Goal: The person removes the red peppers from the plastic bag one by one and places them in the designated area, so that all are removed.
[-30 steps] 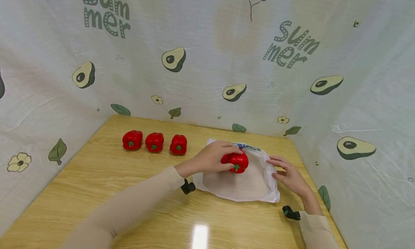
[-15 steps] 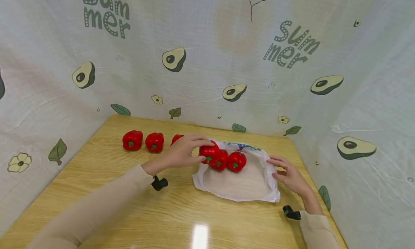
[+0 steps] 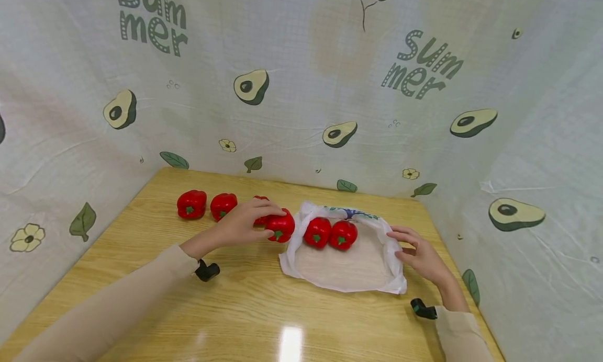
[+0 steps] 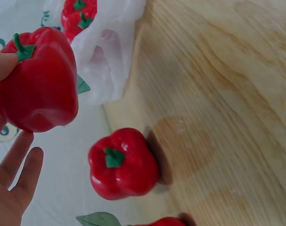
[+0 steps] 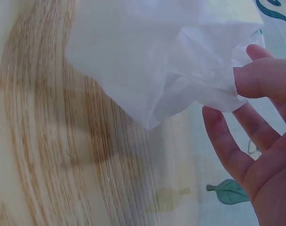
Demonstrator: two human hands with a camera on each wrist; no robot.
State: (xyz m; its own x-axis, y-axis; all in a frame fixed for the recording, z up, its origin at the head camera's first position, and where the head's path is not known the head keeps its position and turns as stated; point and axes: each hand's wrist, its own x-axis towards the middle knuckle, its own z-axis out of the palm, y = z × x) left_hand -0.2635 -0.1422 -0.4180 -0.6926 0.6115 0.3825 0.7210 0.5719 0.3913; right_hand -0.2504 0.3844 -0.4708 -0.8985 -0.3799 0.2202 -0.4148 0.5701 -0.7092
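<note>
On the far left of the worktop (image 3: 141,278) two red peppers (image 3: 191,203) sit side by side, with a third mostly hidden behind your left hand (image 3: 245,223). That hand pinches a held pepper (image 3: 281,227) at its fingertips (thumb under, fingers over the top), just left of the white plastic bag (image 3: 348,270) and outside its rim. Inside the bag, two bagged peppers (image 3: 317,232) lie touching each other near the far edge. At the bag's right edge your right hand (image 3: 421,257) pinches a fold of the plastic between thumb and fingers, the other fingers loosely spread, well apart from the held pepper.
</note>
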